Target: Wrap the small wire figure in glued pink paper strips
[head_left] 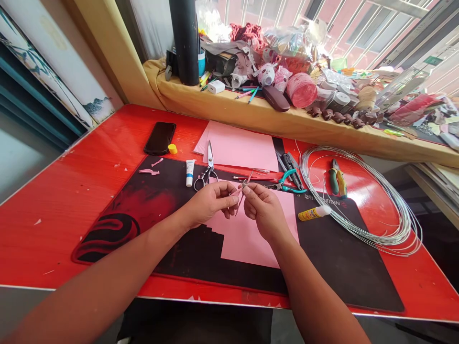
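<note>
My left hand (218, 200) and my right hand (263, 203) meet above a pink paper sheet (256, 241) with a stepped cut edge. Between their fingertips is a small piece of narrow pink paper strips (241, 200), pinched by both hands. Its exact shape is partly hidden by the fingers. Just beyond my left hand lie silver scissors (210, 165) and a white glue tube (190, 173). Teal-handled pliers (287, 180) rest past my right hand, and a yellow glue stick (314, 213) lies to its right. Two pink paper scraps (148, 171) are at the left.
A black desk mat (322, 267) covers much of the red table (43, 210). A wire coil (398, 229) and green-yellow pliers (337, 179) are at the right. Pink sheets (244, 143), a phone (159, 138) and a yellow cap (172, 149) lie farther back. The windowsill (222, 107) holds clutter.
</note>
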The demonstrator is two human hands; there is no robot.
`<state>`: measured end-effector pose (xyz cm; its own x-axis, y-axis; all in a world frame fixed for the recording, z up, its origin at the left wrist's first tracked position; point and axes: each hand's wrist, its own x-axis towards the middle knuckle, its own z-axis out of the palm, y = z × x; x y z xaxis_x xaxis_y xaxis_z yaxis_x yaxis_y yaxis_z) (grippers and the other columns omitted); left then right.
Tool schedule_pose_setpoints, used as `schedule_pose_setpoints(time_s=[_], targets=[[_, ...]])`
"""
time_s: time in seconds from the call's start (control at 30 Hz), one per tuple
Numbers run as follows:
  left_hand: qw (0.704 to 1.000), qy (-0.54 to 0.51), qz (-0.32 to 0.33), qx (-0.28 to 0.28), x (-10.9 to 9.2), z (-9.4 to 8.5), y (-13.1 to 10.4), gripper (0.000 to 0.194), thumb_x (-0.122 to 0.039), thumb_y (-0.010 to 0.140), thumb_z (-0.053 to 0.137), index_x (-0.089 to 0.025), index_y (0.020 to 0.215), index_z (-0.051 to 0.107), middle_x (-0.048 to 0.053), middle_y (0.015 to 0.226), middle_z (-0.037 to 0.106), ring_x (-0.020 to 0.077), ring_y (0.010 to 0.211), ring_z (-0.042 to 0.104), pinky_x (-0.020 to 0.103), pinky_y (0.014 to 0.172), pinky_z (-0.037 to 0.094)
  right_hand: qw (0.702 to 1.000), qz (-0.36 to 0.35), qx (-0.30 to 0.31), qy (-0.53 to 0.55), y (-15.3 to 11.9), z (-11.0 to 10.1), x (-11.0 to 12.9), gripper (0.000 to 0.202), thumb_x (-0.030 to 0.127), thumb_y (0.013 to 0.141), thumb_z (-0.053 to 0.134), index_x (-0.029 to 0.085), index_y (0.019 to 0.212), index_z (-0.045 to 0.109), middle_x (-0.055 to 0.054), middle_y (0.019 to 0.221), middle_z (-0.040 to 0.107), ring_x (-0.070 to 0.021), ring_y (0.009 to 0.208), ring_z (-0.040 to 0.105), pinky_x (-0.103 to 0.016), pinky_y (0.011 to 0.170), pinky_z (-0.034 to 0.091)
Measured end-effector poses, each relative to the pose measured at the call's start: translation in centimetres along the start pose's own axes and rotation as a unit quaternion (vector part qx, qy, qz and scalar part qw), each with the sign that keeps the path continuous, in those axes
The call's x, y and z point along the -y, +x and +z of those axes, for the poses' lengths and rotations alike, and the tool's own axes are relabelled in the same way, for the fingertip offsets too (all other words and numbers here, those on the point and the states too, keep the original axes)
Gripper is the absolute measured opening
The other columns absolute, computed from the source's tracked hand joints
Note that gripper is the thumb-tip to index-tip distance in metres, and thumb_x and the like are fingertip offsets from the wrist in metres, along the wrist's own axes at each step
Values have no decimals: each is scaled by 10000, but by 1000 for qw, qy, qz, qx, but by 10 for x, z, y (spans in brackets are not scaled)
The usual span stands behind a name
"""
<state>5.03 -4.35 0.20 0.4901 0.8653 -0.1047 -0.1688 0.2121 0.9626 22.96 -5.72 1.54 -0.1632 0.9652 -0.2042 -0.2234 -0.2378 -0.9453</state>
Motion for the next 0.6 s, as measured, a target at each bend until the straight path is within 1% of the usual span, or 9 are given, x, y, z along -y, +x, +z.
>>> schedule_pose_setpoints(time_s=[0.33,0.6], targets=[[1000,15,-5,6,-5,-1,0,301,-442,883,775,-182,842,629,11,709,673,143,659,633,274,614,546,1000,-2,-4,-2,0,0,-1,307,449,834,833,193,911,681,102,524,385,-81,464,295,-248,455,199],[1000,20,-12,12,-7,-5,0,279,-418,882,772,-183,843,627,16,729,683,145,670,633,278,629,543,1000,-2,-6,-1,1,-1,-2,305,439,834,833,187,926,688,102,537,393,-78,466,305,-244,454,215]])
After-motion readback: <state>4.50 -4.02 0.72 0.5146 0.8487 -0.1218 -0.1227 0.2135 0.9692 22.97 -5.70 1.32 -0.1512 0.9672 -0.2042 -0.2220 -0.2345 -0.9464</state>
